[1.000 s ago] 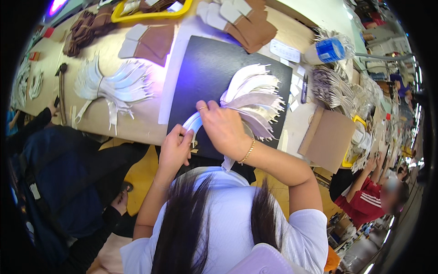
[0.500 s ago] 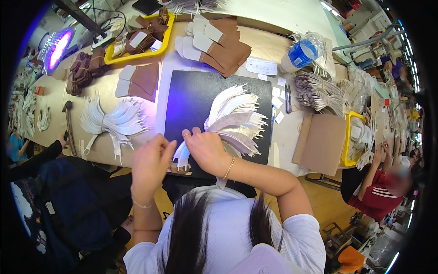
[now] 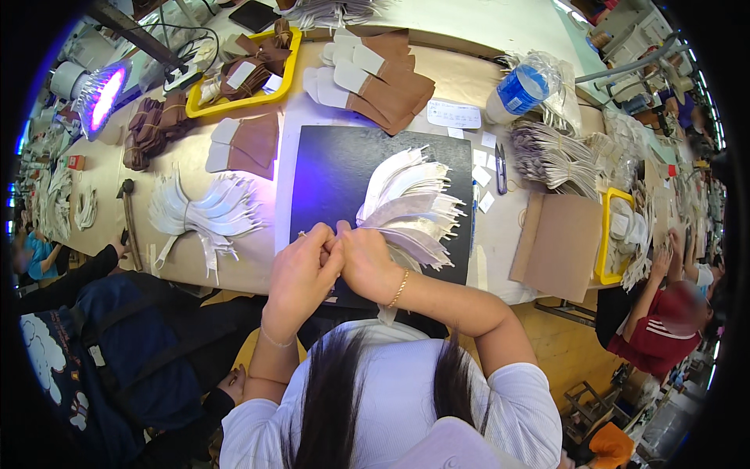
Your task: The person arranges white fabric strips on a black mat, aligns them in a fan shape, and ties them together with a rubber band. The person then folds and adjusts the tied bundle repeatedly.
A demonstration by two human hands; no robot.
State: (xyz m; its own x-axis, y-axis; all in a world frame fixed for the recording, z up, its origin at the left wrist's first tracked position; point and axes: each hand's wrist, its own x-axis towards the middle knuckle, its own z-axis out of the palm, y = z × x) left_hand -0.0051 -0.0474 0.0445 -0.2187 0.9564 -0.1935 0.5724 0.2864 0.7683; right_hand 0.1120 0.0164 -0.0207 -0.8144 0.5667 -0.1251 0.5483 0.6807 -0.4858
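White fanned strips (image 3: pixel 410 207) just right of left hand (image 3: pixel 301 277) & right hand (image 3: pixel 367 266), both grips pinched together, contents hidden.

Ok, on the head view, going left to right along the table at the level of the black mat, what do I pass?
Hammer → loose fan of white strips → black mat → fanned white pieces on the mat → blue-handled scissors → brown card sheet → yellow tray.

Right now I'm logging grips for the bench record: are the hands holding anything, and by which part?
Both hands, left hand and right hand, pinch the narrow near end of the fanned white strips together.
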